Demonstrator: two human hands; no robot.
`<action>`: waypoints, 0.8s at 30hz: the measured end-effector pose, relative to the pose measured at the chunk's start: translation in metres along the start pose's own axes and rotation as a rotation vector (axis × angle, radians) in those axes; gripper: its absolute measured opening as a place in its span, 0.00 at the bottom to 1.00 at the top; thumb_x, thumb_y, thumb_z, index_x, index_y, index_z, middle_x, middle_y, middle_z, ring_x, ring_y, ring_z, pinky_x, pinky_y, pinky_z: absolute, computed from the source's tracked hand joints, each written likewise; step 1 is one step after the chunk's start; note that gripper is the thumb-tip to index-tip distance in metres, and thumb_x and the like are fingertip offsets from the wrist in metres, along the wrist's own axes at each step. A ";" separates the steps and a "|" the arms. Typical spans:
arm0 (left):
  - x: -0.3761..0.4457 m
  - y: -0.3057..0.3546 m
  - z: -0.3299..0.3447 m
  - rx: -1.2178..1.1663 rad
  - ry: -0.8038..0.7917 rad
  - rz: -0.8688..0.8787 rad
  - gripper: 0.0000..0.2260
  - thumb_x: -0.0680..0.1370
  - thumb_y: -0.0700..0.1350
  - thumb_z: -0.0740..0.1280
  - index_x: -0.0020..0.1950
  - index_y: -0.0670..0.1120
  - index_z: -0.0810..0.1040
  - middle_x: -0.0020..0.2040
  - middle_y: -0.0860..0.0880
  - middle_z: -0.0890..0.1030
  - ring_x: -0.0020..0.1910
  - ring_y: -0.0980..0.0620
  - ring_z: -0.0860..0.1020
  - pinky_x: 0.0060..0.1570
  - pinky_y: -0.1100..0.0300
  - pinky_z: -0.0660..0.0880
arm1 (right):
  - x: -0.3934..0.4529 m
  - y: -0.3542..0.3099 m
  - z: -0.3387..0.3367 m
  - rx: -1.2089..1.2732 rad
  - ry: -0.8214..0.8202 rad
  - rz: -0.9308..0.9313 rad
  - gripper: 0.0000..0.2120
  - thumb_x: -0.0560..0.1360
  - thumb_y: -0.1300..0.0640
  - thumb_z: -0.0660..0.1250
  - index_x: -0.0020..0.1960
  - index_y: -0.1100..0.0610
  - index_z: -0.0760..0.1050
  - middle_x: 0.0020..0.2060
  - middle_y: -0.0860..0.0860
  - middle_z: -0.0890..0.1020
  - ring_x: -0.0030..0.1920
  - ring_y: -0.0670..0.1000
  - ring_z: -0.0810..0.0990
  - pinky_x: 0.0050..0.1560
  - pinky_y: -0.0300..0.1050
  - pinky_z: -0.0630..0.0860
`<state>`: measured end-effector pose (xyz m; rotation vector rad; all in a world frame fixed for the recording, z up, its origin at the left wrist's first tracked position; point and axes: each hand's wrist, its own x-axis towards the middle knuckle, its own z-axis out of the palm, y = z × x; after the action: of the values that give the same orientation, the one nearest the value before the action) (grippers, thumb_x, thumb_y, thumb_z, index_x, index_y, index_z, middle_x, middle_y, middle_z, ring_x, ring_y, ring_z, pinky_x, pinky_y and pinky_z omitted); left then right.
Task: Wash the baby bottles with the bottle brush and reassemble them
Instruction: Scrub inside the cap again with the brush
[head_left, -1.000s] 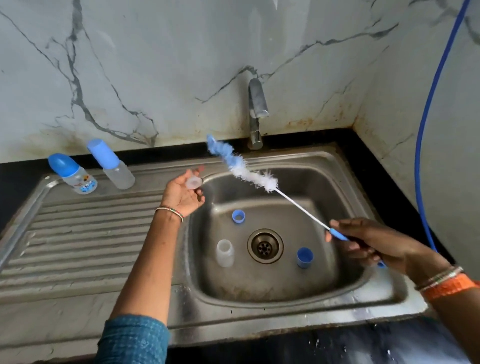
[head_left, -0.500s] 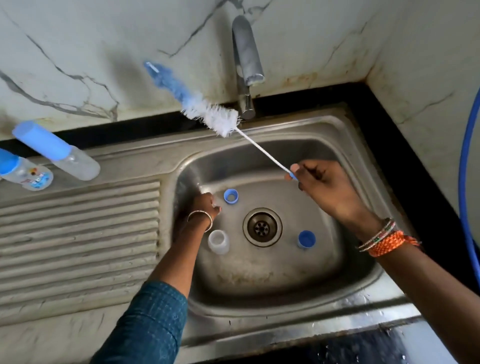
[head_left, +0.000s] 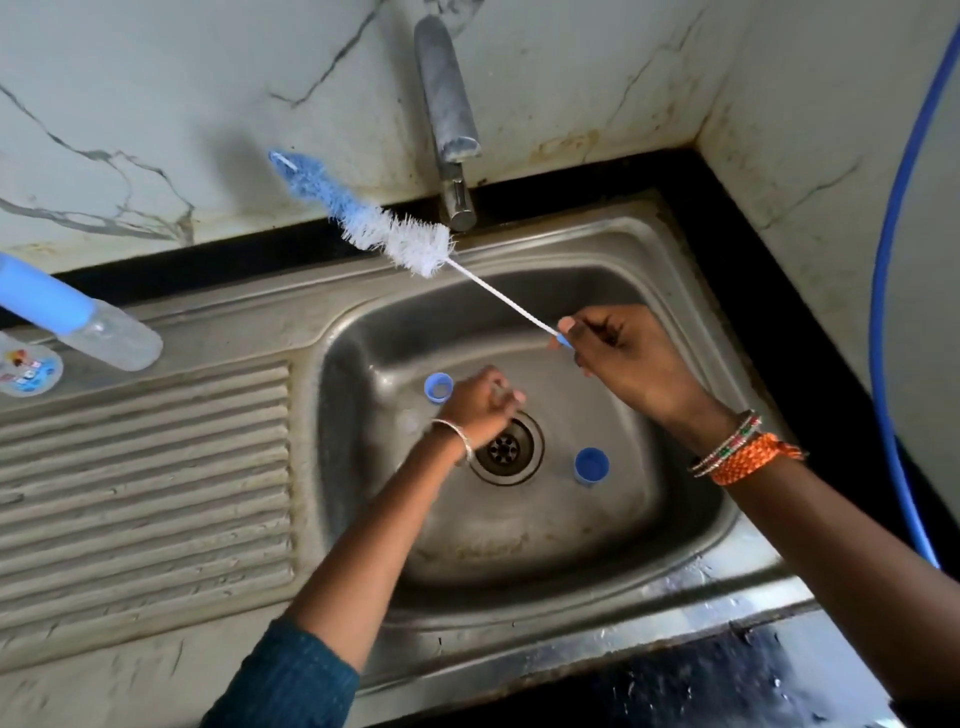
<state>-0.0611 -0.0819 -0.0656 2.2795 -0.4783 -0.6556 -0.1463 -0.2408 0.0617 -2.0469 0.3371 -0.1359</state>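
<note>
1. Bottle brush (head_left: 395, 236) held aloft over the back rim of the sink (head_left: 675, 587), bristle head just left of the tap (head_left: 449, 119), wire stem slanting down to the right hand (head_left: 631, 364). That hand's fingers are curled tight round the blue handle end.
2. Left hand (head_left: 480, 410) is down in the basin just above-left of the drain (head_left: 506, 449), fingers curled. Motion blur; cannot tell whether it holds anything.
3. Loose parts in the basin: a blue ring (head_left: 438, 387) left of the drain, touching or just beside the left hand; a blue cap (head_left: 591, 466) right of the drain.
4. Two capped bottles (head_left: 111, 338) on the draining board, well left of the drain, one cut by the frame edge.
5. Risks, as I judge them: a small part could slide toward the drain; the long brush, held only at its end, could knock the tap or flick water.
</note>
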 end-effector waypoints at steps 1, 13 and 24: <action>-0.002 0.008 0.021 0.116 -0.147 0.040 0.20 0.73 0.56 0.70 0.57 0.45 0.73 0.50 0.42 0.80 0.47 0.46 0.78 0.48 0.57 0.74 | 0.000 0.000 0.000 0.001 0.005 -0.005 0.13 0.79 0.51 0.62 0.42 0.50 0.82 0.28 0.59 0.77 0.29 0.55 0.75 0.32 0.50 0.72; -0.015 0.015 0.086 0.172 -0.288 0.164 0.17 0.70 0.52 0.73 0.52 0.46 0.75 0.47 0.46 0.81 0.46 0.47 0.78 0.39 0.61 0.70 | -0.014 -0.007 0.000 -0.079 -0.038 0.007 0.13 0.80 0.52 0.62 0.43 0.54 0.82 0.30 0.63 0.76 0.29 0.51 0.71 0.30 0.48 0.70; -0.043 0.018 -0.021 -1.293 -0.146 -0.272 0.20 0.68 0.53 0.73 0.54 0.48 0.72 0.48 0.44 0.78 0.41 0.47 0.82 0.43 0.41 0.80 | -0.039 -0.012 -0.027 -0.136 0.003 -0.111 0.06 0.77 0.53 0.67 0.48 0.53 0.82 0.28 0.38 0.78 0.31 0.41 0.75 0.38 0.39 0.70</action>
<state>-0.0856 -0.0616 -0.0259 1.0611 0.2038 -0.9021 -0.1876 -0.2470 0.0868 -2.2006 0.2401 -0.1883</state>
